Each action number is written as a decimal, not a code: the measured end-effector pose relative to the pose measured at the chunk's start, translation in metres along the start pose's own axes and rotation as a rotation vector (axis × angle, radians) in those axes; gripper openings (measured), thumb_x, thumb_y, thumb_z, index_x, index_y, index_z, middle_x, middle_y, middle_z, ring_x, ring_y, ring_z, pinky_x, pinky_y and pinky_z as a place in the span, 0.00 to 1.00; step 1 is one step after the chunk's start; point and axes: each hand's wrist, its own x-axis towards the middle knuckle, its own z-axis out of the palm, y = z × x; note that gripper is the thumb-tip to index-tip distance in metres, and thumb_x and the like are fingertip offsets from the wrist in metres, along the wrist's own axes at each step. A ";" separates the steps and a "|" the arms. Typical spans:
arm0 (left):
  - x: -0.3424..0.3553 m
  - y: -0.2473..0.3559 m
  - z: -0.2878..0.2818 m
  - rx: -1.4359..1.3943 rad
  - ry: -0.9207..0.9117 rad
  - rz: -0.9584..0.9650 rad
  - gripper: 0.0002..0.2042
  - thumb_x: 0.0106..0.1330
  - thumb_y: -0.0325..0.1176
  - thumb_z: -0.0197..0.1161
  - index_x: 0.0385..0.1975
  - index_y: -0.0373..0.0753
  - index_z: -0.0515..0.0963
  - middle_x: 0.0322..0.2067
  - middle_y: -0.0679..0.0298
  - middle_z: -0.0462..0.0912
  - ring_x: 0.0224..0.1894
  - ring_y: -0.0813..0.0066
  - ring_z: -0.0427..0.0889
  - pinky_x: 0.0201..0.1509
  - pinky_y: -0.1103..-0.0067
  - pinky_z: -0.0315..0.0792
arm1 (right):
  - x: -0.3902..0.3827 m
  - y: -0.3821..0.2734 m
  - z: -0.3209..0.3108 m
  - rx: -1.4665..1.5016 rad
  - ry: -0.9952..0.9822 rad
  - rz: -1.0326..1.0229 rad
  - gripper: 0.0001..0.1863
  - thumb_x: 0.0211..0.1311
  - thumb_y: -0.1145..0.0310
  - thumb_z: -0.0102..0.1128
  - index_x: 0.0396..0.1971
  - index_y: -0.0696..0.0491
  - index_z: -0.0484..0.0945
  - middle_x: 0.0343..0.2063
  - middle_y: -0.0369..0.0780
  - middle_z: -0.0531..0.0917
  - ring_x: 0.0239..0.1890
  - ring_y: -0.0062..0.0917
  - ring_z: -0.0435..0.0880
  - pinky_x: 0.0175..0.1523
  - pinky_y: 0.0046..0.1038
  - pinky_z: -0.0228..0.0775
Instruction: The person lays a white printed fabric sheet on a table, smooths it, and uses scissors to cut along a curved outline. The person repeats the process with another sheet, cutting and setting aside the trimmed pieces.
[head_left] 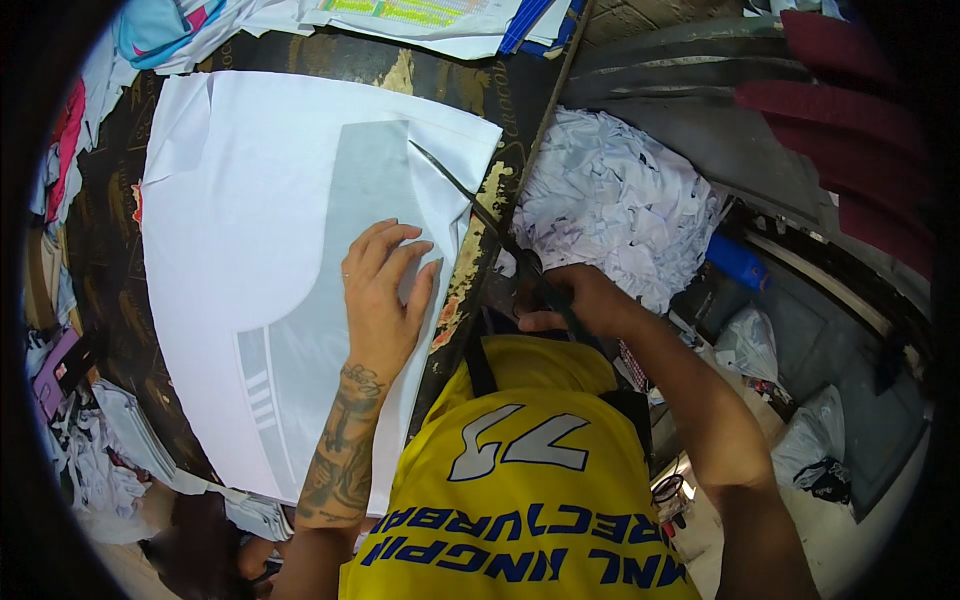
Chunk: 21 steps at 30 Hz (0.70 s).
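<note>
A large white fabric piece [235, 200] with a grey printed panel [350, 190] lies spread on the dark table. On the grey area rests my left hand [385, 280], fingers stretched and a little curved, pressing lightly on the cloth. My right hand [575, 300] grips a pair of long dark scissors [492, 222] just off the table's right edge. Their blades point up and left over the table, with the tip at the fabric's upper right part, beside the grey panel. The right fingers are partly hidden around the handles.
A heap of white fabric scraps [620, 195] fills the space right of the table edge [530, 165]. Papers [440, 35] lie at the table's far end. Plastic bags [812, 435] and a blue object [737, 262] are at right. A person [200, 545] is at lower left.
</note>
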 end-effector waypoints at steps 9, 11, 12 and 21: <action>0.004 -0.012 -0.005 -0.071 -0.021 0.048 0.12 0.64 0.21 0.69 0.47 0.38 0.84 0.53 0.61 0.84 0.65 0.54 0.77 0.69 0.62 0.67 | -0.019 -0.060 0.058 0.194 0.106 0.066 0.30 0.55 0.44 0.86 0.37 0.58 0.87 0.26 0.34 0.82 0.31 0.19 0.77 0.40 0.30 0.72; 0.004 -0.016 -0.004 -0.086 -0.013 0.054 0.14 0.64 0.17 0.66 0.47 0.37 0.84 0.53 0.61 0.84 0.65 0.54 0.78 0.69 0.63 0.67 | -0.016 -0.069 0.073 0.198 0.135 0.096 0.28 0.56 0.45 0.85 0.37 0.58 0.88 0.27 0.35 0.84 0.32 0.19 0.79 0.41 0.30 0.73; 0.004 -0.018 -0.004 -0.101 -0.011 0.055 0.15 0.63 0.15 0.65 0.48 0.37 0.84 0.52 0.61 0.84 0.65 0.54 0.78 0.68 0.63 0.67 | -0.014 -0.072 0.080 0.202 0.144 0.103 0.28 0.57 0.46 0.85 0.37 0.58 0.88 0.27 0.35 0.84 0.32 0.19 0.80 0.42 0.30 0.74; 0.005 -0.022 0.000 -0.139 0.049 0.056 0.21 0.55 0.10 0.56 0.46 0.38 0.84 0.50 0.62 0.85 0.62 0.56 0.79 0.66 0.64 0.68 | 0.008 -0.091 0.106 0.368 0.279 -0.016 0.34 0.54 0.38 0.83 0.32 0.60 0.89 0.27 0.40 0.89 0.34 0.24 0.90 0.43 0.31 0.80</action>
